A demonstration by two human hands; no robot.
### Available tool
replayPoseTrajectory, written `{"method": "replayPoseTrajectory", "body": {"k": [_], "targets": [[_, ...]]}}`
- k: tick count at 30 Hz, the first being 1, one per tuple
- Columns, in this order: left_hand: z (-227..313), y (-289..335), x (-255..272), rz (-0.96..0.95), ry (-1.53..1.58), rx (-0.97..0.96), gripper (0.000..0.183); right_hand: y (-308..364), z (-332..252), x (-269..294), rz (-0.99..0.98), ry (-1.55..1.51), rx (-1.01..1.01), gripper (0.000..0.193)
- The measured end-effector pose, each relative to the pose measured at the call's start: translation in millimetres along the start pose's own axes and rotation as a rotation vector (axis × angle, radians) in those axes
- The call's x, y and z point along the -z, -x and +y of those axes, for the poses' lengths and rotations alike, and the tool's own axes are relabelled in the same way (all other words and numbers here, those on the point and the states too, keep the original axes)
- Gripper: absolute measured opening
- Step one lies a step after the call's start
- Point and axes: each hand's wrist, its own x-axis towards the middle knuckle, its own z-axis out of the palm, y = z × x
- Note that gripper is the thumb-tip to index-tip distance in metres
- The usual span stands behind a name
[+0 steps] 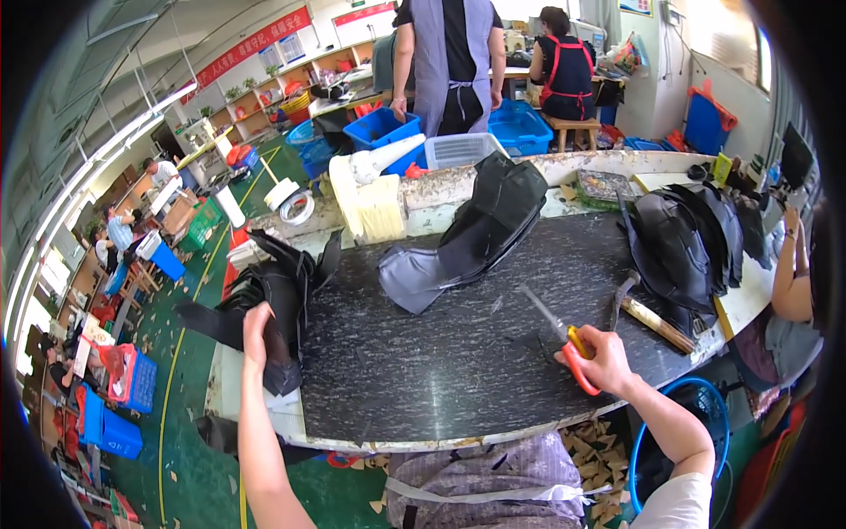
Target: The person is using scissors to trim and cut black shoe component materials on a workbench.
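Observation:
My left hand (256, 333) is at the left end of the table, closed at the edge of a pile of black leather-like pieces (280, 291); its fingertips are partly hidden among them. My right hand (603, 357) holds scissors (579, 368) with red and yellow handles over the right part of the table. Their blades point away and to the left. A stack of black cut pieces (480, 231) lies at the far middle of the table. Beside my right hand lies a hammer (656, 324) with a wooden handle.
A bigger heap of black pieces (683, 234) sits at the right. Along the back stand a cream-coloured cone and thread-like bundle (379, 207). A blue-rimmed basket (636, 476) is below the front edge, near scraps on the floor. People work behind the table and at the right.

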Motion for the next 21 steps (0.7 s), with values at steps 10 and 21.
{"method": "replayPoseTrajectory", "body": {"k": [10,21], "targets": [[4,7,43,0.035,0.985,-0.114,0.04,1,7,-9,0.069,0.232,0.115,0.048],[3,14,-56,0.019,1.249,-0.019,0.033,-24,-10,-32,0.021,0.178,0.169,0.051]]}}
